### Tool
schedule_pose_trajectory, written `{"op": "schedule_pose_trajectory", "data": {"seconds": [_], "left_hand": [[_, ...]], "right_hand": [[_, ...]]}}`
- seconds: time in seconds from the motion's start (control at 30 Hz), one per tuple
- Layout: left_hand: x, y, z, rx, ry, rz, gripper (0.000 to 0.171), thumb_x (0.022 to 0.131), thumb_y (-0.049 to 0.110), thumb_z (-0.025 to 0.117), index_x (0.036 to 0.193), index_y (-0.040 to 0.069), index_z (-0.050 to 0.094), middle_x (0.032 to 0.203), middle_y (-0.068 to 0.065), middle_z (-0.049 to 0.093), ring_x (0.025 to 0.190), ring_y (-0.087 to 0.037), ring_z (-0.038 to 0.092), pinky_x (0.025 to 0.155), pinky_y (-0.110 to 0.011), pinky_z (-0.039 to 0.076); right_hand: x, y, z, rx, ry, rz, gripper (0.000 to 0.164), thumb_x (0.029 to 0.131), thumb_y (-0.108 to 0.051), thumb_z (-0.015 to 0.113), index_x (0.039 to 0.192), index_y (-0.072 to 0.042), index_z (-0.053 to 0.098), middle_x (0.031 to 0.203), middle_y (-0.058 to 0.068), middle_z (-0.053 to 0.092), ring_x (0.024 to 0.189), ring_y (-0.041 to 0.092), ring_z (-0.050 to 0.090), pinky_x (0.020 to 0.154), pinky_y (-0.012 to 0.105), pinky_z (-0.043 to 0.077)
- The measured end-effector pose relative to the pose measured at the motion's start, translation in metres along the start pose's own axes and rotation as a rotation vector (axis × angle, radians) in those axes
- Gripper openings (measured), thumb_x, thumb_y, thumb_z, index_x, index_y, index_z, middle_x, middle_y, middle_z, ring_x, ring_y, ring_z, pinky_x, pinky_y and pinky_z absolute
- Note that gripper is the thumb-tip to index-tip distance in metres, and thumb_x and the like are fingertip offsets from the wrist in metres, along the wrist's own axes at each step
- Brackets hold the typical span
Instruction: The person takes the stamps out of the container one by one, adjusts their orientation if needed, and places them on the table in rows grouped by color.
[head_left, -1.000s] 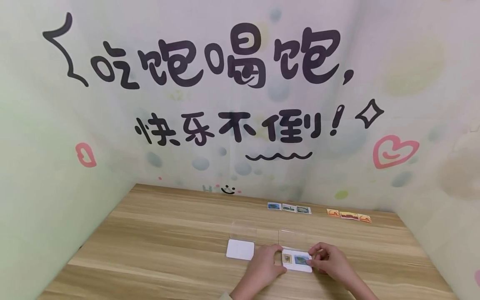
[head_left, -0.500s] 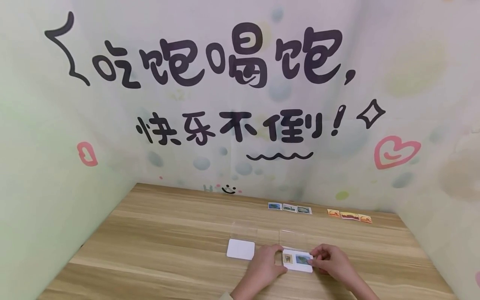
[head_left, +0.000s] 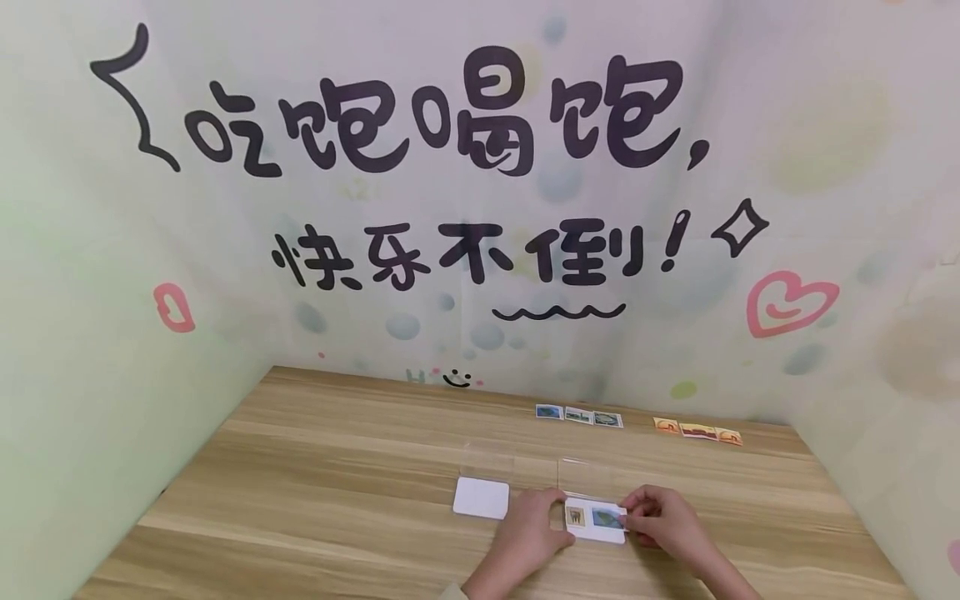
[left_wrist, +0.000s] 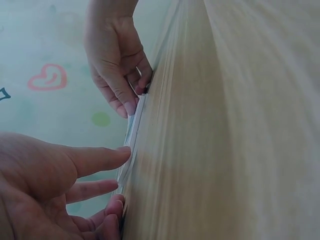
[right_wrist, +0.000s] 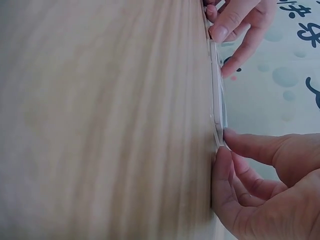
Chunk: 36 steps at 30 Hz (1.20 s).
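In the head view, a flat clear case with a white card insert (head_left: pixel 585 532) lies on the table, its transparent lid (head_left: pixel 587 477) folded back behind it. A small tan stamp (head_left: pixel 575 517) sits on the left of the white card, and a blue-green stamp (head_left: pixel 604 517) is on its right. My left hand (head_left: pixel 529 525) holds the case's left end, thumb at the near corner and index finger at the far one. Thumb and index finger of my right hand (head_left: pixel 660 521) pinch the blue-green stamp's right edge. The wrist views show the case edge-on between both hands.
Left of my left hand lies a second clear case with a blank white card (head_left: pixel 481 498), its lid also back. Toward the wall are a row of blue and green stamps (head_left: pixel 579 415) and a row of orange and red stamps (head_left: pixel 698 431) on the wooden table (head_left: pixel 300 492).
The blue-green stamp has shifted very slightly right on the card, with my right thumb at its edge. My left hand and the other stamps stay in place.
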<state>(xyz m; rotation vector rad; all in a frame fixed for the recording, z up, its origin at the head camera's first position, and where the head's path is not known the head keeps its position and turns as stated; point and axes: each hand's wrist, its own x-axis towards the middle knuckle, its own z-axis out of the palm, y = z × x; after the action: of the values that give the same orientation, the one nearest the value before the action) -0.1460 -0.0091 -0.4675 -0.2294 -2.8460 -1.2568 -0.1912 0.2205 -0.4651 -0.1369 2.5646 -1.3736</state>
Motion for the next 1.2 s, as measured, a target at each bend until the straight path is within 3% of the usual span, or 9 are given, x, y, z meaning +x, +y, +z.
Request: {"op": "schedule_pose_trajectory", "data": {"seconds": [0.37, 1.2], "left_hand": [[0.000, 0.002, 0.003, 0.003, 0.015, -0.030, 0.049, 0.075, 0.014, 0.094, 0.119, 0.006, 0.075, 0.112, -0.017, 0.073, 0.108, -0.039, 0.067, 0.084, -0.054, 0.059], [-0.002, 0.001, 0.004, 0.003, 0.039, -0.008, 0.047, 0.075, 0.014, 0.093, 0.118, 0.006, 0.075, 0.109, -0.015, 0.073, 0.105, -0.037, 0.067, 0.084, -0.051, 0.058]], "right_hand": [[0.000, 0.001, -0.001, 0.035, -0.023, 0.001, 0.012, 0.094, 0.001, 0.074, 0.102, 0.008, 0.067, 0.082, 0.002, 0.065, 0.073, 0.014, 0.057, 0.061, 0.024, 0.055], [0.003, 0.006, -0.011, 0.136, -0.149, -0.018, 0.017, 0.100, 0.000, 0.065, 0.107, 0.015, 0.060, 0.078, 0.000, 0.061, 0.073, 0.015, 0.056, 0.062, 0.023, 0.056]]}}
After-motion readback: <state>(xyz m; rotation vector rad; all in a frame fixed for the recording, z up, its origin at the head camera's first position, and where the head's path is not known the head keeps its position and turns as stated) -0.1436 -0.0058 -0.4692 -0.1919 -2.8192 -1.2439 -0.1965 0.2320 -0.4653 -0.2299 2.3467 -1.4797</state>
